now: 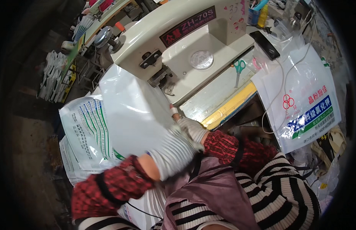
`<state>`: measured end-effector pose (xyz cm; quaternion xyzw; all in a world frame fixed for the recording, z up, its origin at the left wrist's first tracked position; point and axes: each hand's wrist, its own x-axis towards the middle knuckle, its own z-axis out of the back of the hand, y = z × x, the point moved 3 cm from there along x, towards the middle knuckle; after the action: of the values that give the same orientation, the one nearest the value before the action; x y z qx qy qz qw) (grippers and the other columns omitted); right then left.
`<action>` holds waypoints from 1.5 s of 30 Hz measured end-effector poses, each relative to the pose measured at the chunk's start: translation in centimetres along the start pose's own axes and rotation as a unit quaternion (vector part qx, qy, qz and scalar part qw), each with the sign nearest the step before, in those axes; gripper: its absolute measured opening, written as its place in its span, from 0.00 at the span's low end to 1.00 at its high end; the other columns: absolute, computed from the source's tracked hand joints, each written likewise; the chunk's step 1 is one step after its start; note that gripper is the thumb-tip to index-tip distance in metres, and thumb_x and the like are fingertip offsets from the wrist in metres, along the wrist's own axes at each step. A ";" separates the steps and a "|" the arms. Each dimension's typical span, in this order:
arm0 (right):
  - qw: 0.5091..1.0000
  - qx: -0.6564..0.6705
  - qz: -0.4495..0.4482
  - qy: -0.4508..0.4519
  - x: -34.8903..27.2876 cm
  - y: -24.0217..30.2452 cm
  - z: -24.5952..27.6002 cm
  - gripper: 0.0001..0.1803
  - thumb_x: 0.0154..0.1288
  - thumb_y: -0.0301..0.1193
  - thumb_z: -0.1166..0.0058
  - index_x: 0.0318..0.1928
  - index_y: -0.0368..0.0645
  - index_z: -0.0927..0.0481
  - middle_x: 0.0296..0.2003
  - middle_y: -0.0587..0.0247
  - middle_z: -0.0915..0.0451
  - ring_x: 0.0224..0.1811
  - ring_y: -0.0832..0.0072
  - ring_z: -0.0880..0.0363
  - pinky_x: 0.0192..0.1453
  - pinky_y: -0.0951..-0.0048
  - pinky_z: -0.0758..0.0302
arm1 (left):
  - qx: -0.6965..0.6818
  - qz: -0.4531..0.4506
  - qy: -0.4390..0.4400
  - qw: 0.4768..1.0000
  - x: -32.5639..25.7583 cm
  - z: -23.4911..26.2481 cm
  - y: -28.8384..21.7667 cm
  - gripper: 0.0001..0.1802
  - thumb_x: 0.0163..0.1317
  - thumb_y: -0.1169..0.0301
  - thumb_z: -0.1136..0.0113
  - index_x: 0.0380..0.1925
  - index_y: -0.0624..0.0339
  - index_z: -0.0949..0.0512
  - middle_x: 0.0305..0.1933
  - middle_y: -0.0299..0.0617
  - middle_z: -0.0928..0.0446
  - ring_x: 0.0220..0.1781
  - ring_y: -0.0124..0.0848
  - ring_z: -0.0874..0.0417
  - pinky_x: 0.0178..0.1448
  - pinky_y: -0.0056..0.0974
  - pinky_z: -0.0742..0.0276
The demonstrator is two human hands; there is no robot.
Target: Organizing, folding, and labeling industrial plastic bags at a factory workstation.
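Observation:
A large white plastic sack (135,111) with green and blue print lies to the left of an industrial sewing machine (231,32), its right edge running up to the machine's presser foot (168,89). My right hand (190,127), in a pale knitted glove with a wrapped fingertip, is closed at that edge, just below the foot. My left hand (176,147), in a ribbed white glove, is close beside it, over the lower edge of the sack. Motion smears its fingers and the other hand partly hides them.
Green-handled scissors (239,69) lie on the machine table, above a yellow strip (233,105). A black phone-like object (265,45) and printed white sacks (304,99) are on the right. A handwheel (105,37) juts out at the left, and bundled sacks (53,76) stand beyond.

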<state>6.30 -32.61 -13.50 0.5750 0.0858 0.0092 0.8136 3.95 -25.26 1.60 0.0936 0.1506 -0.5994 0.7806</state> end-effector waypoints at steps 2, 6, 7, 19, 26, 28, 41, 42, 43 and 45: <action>0.989 -0.145 0.028 0.008 -0.7 1.6 0.5 0.29 0.63 0.29 0.61 0.66 0.37 0.43 0.33 0.44 0.19 0.35 0.54 0.19 0.41 0.58 0.24 | -0.005 0.096 0.059 0.994 0.0 1.7 1.8 0.13 0.56 0.62 0.48 0.36 0.56 0.23 0.32 0.42 0.23 0.36 0.43 0.23 0.39 0.42 0.27; 0.957 -0.290 0.003 0.019 -0.4 6.9 3.6 0.36 0.60 0.25 0.60 0.70 0.39 0.51 0.31 0.47 0.18 0.31 0.56 0.18 0.35 0.56 0.23 | -0.083 0.079 0.020 0.993 1.7 2.2 0.6 0.15 0.57 0.60 0.47 0.32 0.61 0.21 0.30 0.50 0.23 0.37 0.45 0.22 0.44 0.44 0.27; 0.946 -0.324 0.007 0.008 0.2 7.4 3.8 0.38 0.59 0.25 0.59 0.70 0.38 0.53 0.31 0.47 0.18 0.32 0.56 0.18 0.35 0.55 0.23 | -0.099 0.080 0.010 0.992 1.6 2.6 0.1 0.16 0.57 0.59 0.47 0.31 0.63 0.20 0.30 0.52 0.23 0.38 0.46 0.22 0.46 0.45 0.27; 0.996 0.066 0.006 -0.059 -2.3 4.6 3.9 0.40 0.60 0.40 0.47 0.67 0.34 0.46 0.58 0.34 0.34 0.58 0.47 0.32 0.63 0.65 0.36 | -0.685 0.379 -0.297 0.547 -2.3 -5.6 8.0 0.06 0.65 0.73 0.53 0.38 0.57 0.26 0.30 0.36 0.25 0.28 0.26 0.26 0.35 0.33 0.26; 0.869 0.476 -0.035 0.134 -5.4 2.7 -0.5 0.23 0.54 0.35 0.38 0.47 0.33 0.24 0.34 0.61 0.19 0.36 0.74 0.23 0.47 0.73 0.27 | -0.149 0.339 -0.146 0.917 -1.6 -3.5 8.1 0.18 0.59 0.69 0.51 0.48 0.65 0.29 0.45 0.56 0.24 0.48 0.48 0.22 0.56 0.45 0.28; 0.894 0.425 -0.044 0.134 -5.7 3.4 0.4 0.23 0.53 0.34 0.37 0.47 0.33 0.24 0.34 0.61 0.19 0.36 0.75 0.23 0.46 0.74 0.27 | -0.090 0.326 0.140 0.931 -3.8 -7.4 7.6 0.23 0.57 0.63 0.50 0.50 0.64 0.26 0.49 0.60 0.25 0.50 0.51 0.23 0.56 0.48 0.28; 0.960 0.237 0.017 0.147 -5.7 1.8 2.2 0.28 0.53 0.40 0.36 0.50 0.35 0.26 0.32 0.57 0.20 0.34 0.73 0.22 0.40 0.75 0.25 | -0.098 0.258 -0.129 0.953 -1.9 -3.1 5.9 0.25 0.37 0.67 0.32 0.41 0.56 0.24 0.47 0.54 0.26 0.55 0.52 0.32 0.59 0.48 0.33; 0.974 0.175 0.042 0.138 -5.5 1.5 2.3 0.29 0.53 0.41 0.36 0.50 0.34 0.26 0.32 0.54 0.20 0.34 0.71 0.21 0.41 0.74 0.26 | -0.094 0.283 -0.155 0.942 -1.9 -2.5 6.0 0.25 0.36 0.67 0.30 0.38 0.60 0.24 0.44 0.52 0.25 0.53 0.50 0.31 0.58 0.48 0.33; 0.974 0.176 0.041 0.135 -5.4 1.3 2.5 0.29 0.53 0.41 0.36 0.50 0.34 0.26 0.32 0.54 0.20 0.34 0.71 0.21 0.41 0.74 0.26 | -0.090 0.307 -0.181 0.930 -1.9 -1.9 6.0 0.24 0.35 0.66 0.29 0.34 0.63 0.25 0.41 0.49 0.25 0.51 0.49 0.30 0.56 0.48 0.34; 0.978 0.144 0.029 0.151 -5.4 1.3 2.3 0.32 0.54 0.44 0.38 0.51 0.33 0.28 0.33 0.51 0.20 0.37 0.68 0.21 0.44 0.73 0.27 | -0.033 0.280 -0.295 0.913 -2.2 -1.4 5.1 0.22 0.36 0.68 0.29 0.32 0.64 0.26 0.33 0.47 0.26 0.43 0.45 0.27 0.49 0.47 0.29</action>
<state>1.43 -34.96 -10.87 0.6802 0.1917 0.1070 0.6994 8.14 -21.47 0.92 -0.0749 -0.0998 -0.3516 0.9278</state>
